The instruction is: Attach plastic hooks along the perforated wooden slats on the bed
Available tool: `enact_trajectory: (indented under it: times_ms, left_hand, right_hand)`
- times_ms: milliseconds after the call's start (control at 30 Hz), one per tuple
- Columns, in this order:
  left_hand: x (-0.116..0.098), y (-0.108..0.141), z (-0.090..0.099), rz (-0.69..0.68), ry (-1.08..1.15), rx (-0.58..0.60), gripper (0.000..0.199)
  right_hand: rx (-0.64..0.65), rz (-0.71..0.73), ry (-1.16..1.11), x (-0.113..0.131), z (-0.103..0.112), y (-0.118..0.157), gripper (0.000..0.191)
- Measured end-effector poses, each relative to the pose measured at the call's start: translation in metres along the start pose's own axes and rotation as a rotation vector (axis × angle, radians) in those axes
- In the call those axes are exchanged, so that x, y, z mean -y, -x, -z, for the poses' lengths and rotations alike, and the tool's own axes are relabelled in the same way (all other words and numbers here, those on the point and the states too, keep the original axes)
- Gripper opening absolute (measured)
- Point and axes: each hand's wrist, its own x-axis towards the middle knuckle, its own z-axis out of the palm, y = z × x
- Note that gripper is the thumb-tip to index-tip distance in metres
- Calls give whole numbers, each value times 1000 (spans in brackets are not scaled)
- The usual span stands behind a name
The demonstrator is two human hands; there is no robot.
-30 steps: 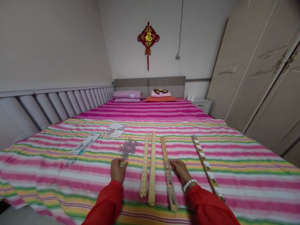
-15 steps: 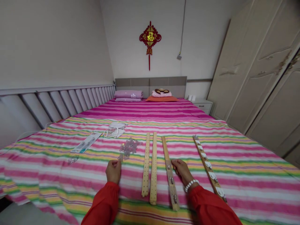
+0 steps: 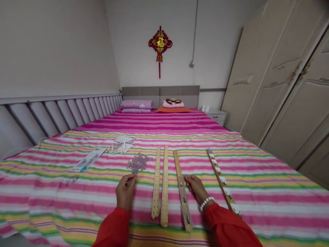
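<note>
My left hand (image 3: 125, 192) is closed in a pinch at the near edge of a pile of clear adhesive hooks (image 3: 138, 163), with one clear hook at its fingertips, partly hidden. My right hand (image 3: 196, 188), wearing a white bead bracelet, has its fingers curled together at the right edge of a wooden strip (image 3: 178, 164). What they hold, if anything, is hidden. On the strip's near half sit several clear hooks with metal prongs (image 3: 183, 198). Two bare wooden strips with rows of holes (image 3: 156, 185) (image 3: 164, 192) lie between my hands.
Right of my right hand lies a strip bearing white hooks (image 3: 222, 179). To the left are a flat hook package (image 3: 88, 160), white packets (image 3: 122, 144) and a small wire-like bundle (image 3: 72, 180). Everything lies on a striped bedspread (image 3: 102, 199); a wardrobe (image 3: 277, 85) stands at the right.
The view has shifted slightly, so the scene sits further left. My left hand has moved a little right and closer to the pile's near edge. My right hand stays beside the strip.
</note>
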Motion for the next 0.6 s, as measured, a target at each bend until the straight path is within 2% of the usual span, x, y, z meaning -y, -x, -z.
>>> enact_trajectory:
  times_ms: [200, 333, 533, 600]
  left_hand:
    - [-45, 19, -16, -408, -28, 174, 12]
    - [-59, 30, -30, -547, -29, 213, 9]
    - [-69, 40, -52, -679, 8, 297, 12]
    - [-70, 41, -59, -688, 12, 335, 12]
  right_hand:
    - [-10, 6, -27, 10, 0, 6, 30]
    - [-13, 56, -27, 29, -5, 20, 30]
    - [314, 43, -20, 54, -16, 44, 33]
    - [374, 39, -50, 56, -17, 50, 31]
